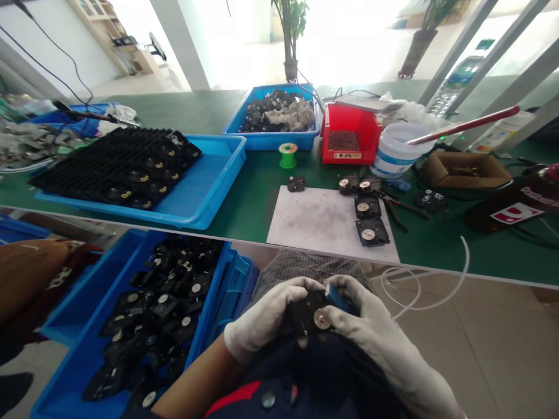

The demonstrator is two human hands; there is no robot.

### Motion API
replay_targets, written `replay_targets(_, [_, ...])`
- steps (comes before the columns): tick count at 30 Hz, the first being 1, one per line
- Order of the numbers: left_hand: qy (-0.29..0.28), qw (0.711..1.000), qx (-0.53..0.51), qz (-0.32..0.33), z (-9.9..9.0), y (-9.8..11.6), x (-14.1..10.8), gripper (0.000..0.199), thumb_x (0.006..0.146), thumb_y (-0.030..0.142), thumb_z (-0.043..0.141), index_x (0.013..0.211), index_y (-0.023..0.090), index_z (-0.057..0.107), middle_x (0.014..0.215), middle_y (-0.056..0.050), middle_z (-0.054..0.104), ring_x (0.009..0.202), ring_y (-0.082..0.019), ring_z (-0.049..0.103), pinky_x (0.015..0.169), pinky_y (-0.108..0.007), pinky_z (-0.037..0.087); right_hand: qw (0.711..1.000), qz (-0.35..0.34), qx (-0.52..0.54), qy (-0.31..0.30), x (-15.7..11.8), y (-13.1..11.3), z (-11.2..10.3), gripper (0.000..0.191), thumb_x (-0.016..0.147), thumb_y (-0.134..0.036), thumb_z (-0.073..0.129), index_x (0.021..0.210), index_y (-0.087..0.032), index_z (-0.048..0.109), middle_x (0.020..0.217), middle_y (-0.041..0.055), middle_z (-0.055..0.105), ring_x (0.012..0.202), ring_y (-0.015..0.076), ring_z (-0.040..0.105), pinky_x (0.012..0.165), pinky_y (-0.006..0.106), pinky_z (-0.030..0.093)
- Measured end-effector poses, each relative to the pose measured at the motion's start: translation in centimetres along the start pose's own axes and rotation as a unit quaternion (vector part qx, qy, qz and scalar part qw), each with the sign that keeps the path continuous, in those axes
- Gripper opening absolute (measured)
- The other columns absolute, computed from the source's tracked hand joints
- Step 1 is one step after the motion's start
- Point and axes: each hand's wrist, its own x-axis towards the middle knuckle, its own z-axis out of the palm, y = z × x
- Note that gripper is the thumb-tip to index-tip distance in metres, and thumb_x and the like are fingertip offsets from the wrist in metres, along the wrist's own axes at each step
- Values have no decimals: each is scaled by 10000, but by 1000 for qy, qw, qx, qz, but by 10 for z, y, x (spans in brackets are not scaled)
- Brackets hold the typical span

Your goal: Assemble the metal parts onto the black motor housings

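A flat black plastic component (305,314) bearing a round silver metal disc (322,319) is held closely above the lap, gripped from both sides by a white-gloved left hand (262,317) and a white-gloved right hand (367,331). A small blue piece (341,301) is seen at its upper edge. A blue plastic tray (205,279) of similar black components (161,326) is placed just beside the left hand.
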Motion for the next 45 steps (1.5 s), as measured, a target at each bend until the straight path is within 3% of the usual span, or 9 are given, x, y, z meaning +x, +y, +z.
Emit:
replay_targets(7, [-12, 1000, 16, 17, 0, 5, 0, 441, 1001, 507, 498, 1288, 220, 672, 1134, -94, 717, 837, -198, 686, 567, -215, 522, 997, 31, 73, 7, -2, 15, 9, 523, 805, -439, 784, 1249, -215, 622, 1079, 78, 771, 1005, 282, 747, 858, 406, 610])
replay_targets(11, [54, 997, -7, 51, -2, -5, 4, 391, 901, 290, 651, 1286, 224, 629, 1221, -73, 707, 982, -207, 699, 749, -254, 560, 992, 35, 111, 41, -2, 19, 12, 582, 806, -476, 808, 1276, -198, 608, 1139, 106, 767, 1065, 301, 742, 911, 425, 608])
replay_targets(17, [42, 964, 232, 121, -5, 7, 10, 377, 798, 164, 698, 1169, 192, 761, 1166, -76, 725, 1105, -253, 670, 978, -339, 526, 989, -5, -6, 148, 0, 13, 6, 449, 735, -434, 842, 1090, -205, 693, 909, 34, 755, 830, 242, 732, 742, 338, 595])
replay_targets(20, [-2, 941, 311, 133, -3, 20, 11, 401, 829, 204, 731, 1229, 195, 751, 1214, -94, 729, 1147, -279, 672, 1035, -376, 515, 999, -11, 11, 42, 6, 5, 6, 363, 763, -389, 822, 1059, -209, 713, 943, 32, 770, 886, 249, 738, 782, 341, 597])
replay_targets(23, [37, 963, 240, 117, 1, 21, 11, 622, 867, 267, 748, 1457, 200, 565, 1312, -115, 706, 1183, -277, 669, 1031, -396, 525, 992, 26, 123, -7, 11, 2, 10, 437, 778, -504, 829, 1066, -193, 722, 955, 55, 780, 911, 274, 746, 784, 362, 612])
replay_targets(27, [80, 984, 106, 114, 8, 3, 8, 562, 932, 400, 680, 1437, 189, 551, 1415, -124, 646, 1313, -291, 600, 1098, -414, 486, 969, 53, 231, 66, 11, 9, 21, 541, 755, -618, 848, 1065, -197, 712, 993, 72, 780, 942, 290, 749, 805, 379, 625])
replay_targets(30, [146, 977, 95, 121, 14, -16, 10, 428, 908, 345, 677, 1299, 175, 639, 1313, -102, 700, 1252, -287, 624, 1078, -398, 490, 956, 51, 264, 118, 10, 16, 30, 553, 758, -650, 835, 1052, -205, 691, 981, 73, 785, 916, 291, 759, 816, 399, 639])
replay_targets(34, [193, 967, 82, 143, 17, -31, 21, 310, 891, 280, 644, 1170, 150, 677, 1154, -95, 743, 1111, -266, 677, 995, -369, 531, 974, -1, 166, 154, 10, 20, 35, 517, 747, -608, 847, 1017, -183, 733, 973, 90, 800, 926, 292, 762, 850, 400, 644])
replay_targets(45, [199, 901, 288, 257, 22, -19, 8, 329, 940, 178, 588, 1242, 194, 718, 1094, -78, 700, 1026, -231, 676, 928, -325, 545, 971, -91, 122, 182, 4, 7, 37, 243, 780, -377, 815, 941, -198, 783, 915, 75, 817, 841, 263, 788, 748, 340, 672])
